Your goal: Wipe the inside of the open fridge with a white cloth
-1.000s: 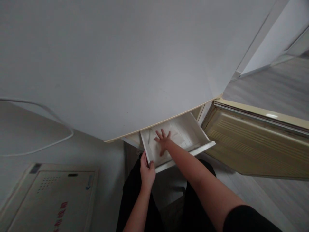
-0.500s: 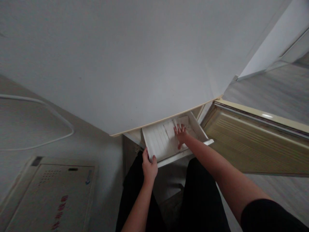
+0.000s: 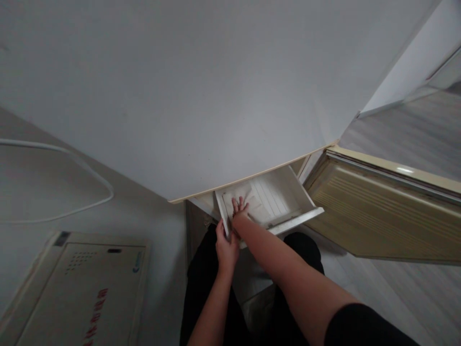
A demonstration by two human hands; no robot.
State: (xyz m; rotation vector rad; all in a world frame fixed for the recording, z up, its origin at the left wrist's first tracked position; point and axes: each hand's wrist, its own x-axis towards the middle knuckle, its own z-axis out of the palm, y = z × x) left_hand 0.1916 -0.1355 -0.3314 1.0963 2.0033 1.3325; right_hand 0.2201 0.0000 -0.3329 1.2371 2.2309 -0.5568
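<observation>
A white drawer (image 3: 283, 192) stands pulled out beneath the front edge of a pale surface. Wrapped round its front left corner is my left hand (image 3: 226, 242), fingers on the side wall. My right hand (image 3: 239, 207) lies inside the drawer near its left wall, fingers spread and palm down. Under it is a thin whitish sheet (image 3: 256, 204), cloth or paper, I cannot tell which. My right wrist crosses just above my left hand and hides part of the drawer's front panel.
An open door (image 3: 374, 206) with a yellowish ribbed inner panel swings out at the right, over the grey floor (image 3: 406, 298). Above the drawer spreads a broad pale surface (image 3: 201, 105). On the left are a white cable (image 3: 90, 175) and a beige metal box (image 3: 90, 278) with red lettering.
My right hand has slid left across the drawer bottom, and the whitish sheet has moved with it. The grooved right part of the bottom now shows. My left hand stays at the corner.
</observation>
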